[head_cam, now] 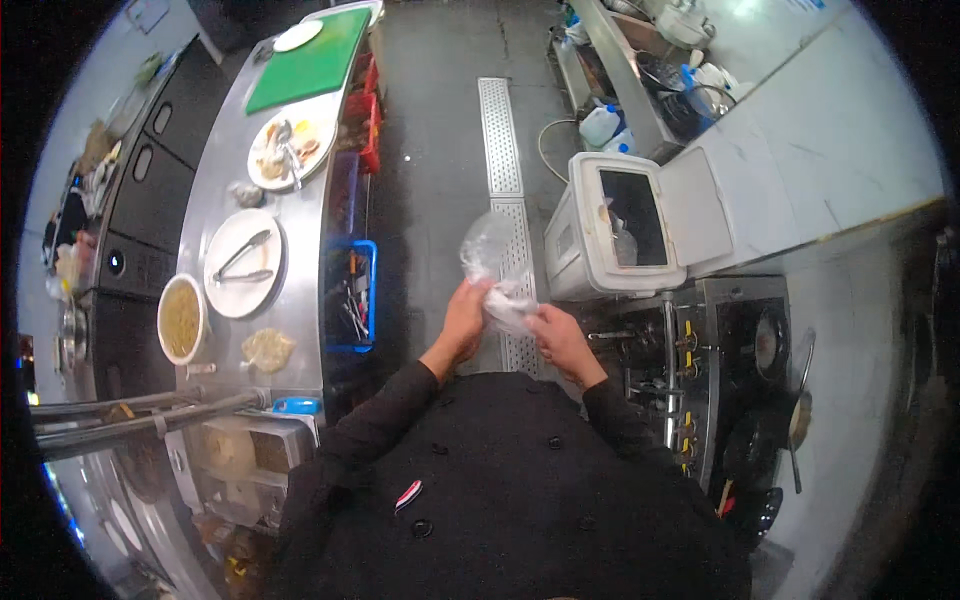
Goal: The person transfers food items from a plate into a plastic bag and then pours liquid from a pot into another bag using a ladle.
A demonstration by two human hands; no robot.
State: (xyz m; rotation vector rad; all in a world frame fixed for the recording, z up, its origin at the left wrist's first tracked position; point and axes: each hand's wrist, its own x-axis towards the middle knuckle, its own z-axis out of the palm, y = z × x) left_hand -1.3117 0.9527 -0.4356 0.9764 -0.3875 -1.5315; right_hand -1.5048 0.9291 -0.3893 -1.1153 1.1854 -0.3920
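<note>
Both of my hands hold a clear plastic bag point(491, 244) in front of my body, above the floor drain grate. My left hand point(463, 319) pinches its gathered middle, and the upper part puffs out beyond the fingers. At the bag's crumpled lower right end, my right hand point(559, 339) grips the plastic. Whether anything is inside the bag, I cannot tell. To the right stands a white lidded bin point(570, 225), its flap raised, with some clear plastic visible inside.
On the left steel counter point(300, 330) are a plate with tongs point(244, 259), a tub of yellowish food point(181, 319), a filled bag point(268, 350), a plate of food scraps point(266, 169) and a green cutting board point(315, 60). A gas stove point(739, 360) lies right.
</note>
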